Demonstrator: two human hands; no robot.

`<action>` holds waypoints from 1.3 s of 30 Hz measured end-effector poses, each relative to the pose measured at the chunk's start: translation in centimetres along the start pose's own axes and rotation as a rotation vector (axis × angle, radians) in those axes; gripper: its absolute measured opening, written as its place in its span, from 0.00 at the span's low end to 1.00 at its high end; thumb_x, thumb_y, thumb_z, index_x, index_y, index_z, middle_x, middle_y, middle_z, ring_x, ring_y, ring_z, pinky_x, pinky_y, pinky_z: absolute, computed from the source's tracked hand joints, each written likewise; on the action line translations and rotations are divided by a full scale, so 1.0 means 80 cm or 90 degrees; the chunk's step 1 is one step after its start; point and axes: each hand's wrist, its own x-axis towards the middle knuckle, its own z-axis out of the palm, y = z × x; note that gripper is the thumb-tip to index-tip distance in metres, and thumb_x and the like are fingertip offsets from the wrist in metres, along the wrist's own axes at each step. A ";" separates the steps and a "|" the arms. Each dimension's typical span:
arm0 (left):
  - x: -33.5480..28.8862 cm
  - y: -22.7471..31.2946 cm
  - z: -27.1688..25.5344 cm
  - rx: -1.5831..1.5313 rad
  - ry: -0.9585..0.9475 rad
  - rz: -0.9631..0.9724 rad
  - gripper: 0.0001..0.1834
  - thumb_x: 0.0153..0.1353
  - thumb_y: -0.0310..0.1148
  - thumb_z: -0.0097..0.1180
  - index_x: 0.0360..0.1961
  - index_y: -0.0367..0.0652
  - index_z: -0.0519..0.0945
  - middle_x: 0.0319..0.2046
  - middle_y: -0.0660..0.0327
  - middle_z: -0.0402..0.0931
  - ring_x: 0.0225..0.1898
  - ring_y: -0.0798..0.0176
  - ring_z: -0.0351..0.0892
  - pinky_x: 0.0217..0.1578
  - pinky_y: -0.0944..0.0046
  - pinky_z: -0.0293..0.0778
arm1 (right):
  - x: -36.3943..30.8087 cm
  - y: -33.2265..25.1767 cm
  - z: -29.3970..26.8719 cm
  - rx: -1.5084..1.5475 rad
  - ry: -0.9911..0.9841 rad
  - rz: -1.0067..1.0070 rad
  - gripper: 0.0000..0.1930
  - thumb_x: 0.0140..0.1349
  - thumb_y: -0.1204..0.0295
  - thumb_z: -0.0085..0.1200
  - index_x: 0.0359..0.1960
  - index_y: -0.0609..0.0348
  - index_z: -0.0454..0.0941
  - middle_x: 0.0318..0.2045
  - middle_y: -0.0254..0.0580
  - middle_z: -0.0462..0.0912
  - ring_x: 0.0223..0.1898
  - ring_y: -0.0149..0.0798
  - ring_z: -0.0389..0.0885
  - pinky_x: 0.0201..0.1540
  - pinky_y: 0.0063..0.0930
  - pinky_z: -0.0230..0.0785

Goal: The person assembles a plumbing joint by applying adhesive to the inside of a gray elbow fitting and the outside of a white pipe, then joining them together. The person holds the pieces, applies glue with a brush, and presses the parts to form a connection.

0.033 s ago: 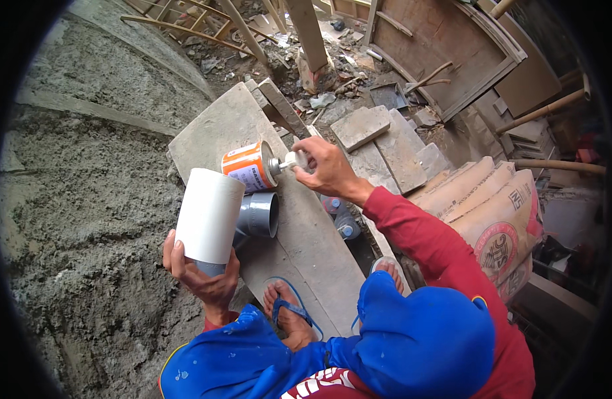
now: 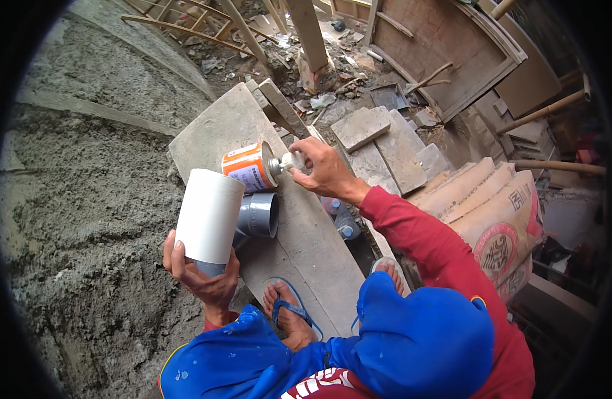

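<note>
My left hand (image 2: 203,276) is wrapped round the lower end of a grey pipe fitting (image 2: 258,216), with a white pipe piece (image 2: 211,216) rising from it. The fitting's round side mouth faces right, over the board. Close behind it an orange-and-white tin can (image 2: 248,167) lies tipped on the board, its metal neck pointing right. At that neck my right hand (image 2: 326,166) pinches a white cap (image 2: 292,161) between thumb and fingers. I cannot tell whether the cap is loose from the neck.
My sandalled feet (image 2: 289,306) stand by the wooden board (image 2: 306,266). Rough concrete (image 2: 93,233) fills the left side. On the right are stacked slabs (image 2: 392,149) and paper sacks (image 2: 492,213). Plastic bottles (image 2: 348,226) sit under the board's edge. A wooden post (image 2: 308,33) stands among rubble beyond.
My right hand's fingers have shifted very slightly at the cap. Everything else looks the same.
</note>
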 end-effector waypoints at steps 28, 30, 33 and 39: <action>-0.033 0.011 0.023 0.008 -0.052 0.048 0.49 0.42 0.22 0.75 0.66 0.51 0.64 0.66 0.43 0.62 0.66 0.37 0.69 0.62 0.41 0.75 | 0.011 0.023 0.015 0.031 -0.081 -0.012 0.20 0.61 0.67 0.69 0.52 0.60 0.81 0.44 0.46 0.83 0.33 0.39 0.85 0.37 0.32 0.81; -0.034 0.012 0.028 -0.004 -0.061 0.058 0.49 0.41 0.21 0.74 0.66 0.48 0.63 0.65 0.42 0.64 0.65 0.36 0.69 0.62 0.41 0.74 | 0.011 0.021 0.013 0.050 -0.057 0.025 0.19 0.61 0.67 0.69 0.52 0.60 0.82 0.43 0.46 0.83 0.33 0.37 0.85 0.37 0.31 0.81; -0.034 0.011 0.037 -0.039 -0.054 0.076 0.50 0.38 0.23 0.75 0.66 0.49 0.63 0.66 0.41 0.64 0.65 0.36 0.70 0.61 0.41 0.74 | 0.012 0.019 0.001 0.066 -0.071 0.117 0.19 0.62 0.65 0.70 0.51 0.62 0.83 0.38 0.44 0.85 0.32 0.33 0.85 0.36 0.28 0.81; -0.036 0.007 0.057 -0.073 -0.049 0.085 0.49 0.41 0.22 0.77 0.65 0.50 0.64 0.66 0.42 0.63 0.66 0.35 0.70 0.61 0.39 0.76 | 0.030 0.019 -0.050 0.174 -0.051 0.291 0.19 0.62 0.63 0.70 0.49 0.63 0.84 0.37 0.47 0.89 0.34 0.36 0.89 0.39 0.30 0.85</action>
